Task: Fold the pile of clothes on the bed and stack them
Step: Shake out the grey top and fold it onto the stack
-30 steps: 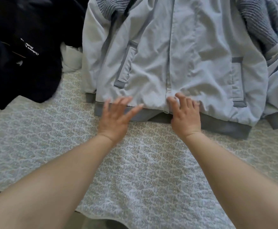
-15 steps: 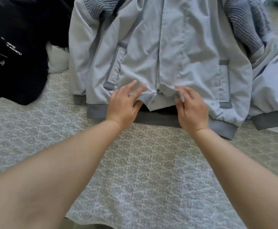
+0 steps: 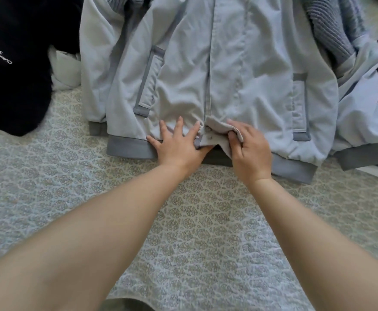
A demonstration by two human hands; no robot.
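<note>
A pale grey-blue jacket (image 3: 239, 70) with darker grey ribbed hem lies face up on the patterned bedspread (image 3: 183, 221). My left hand (image 3: 179, 144) rests on the left front panel at the hem, fingers spread on top and thumb tucked under the edge by a snap. My right hand (image 3: 249, 149) pinches the turned-back flap of the right front panel at the hem beside the front opening. A dark gap shows between the two panels at the hem.
Black clothing (image 3: 15, 63) with white print is heaped at the left. A white garment (image 3: 64, 70) peeks out beside it. A ribbed blue-grey knit (image 3: 331, 25) and more clothes lie at the right. The bed's near edge runs along the bottom.
Both hands went from lying flat on the hem to taking the two front edges. The right flap is now folded back, exposing a snap. The view shifted slightly.
</note>
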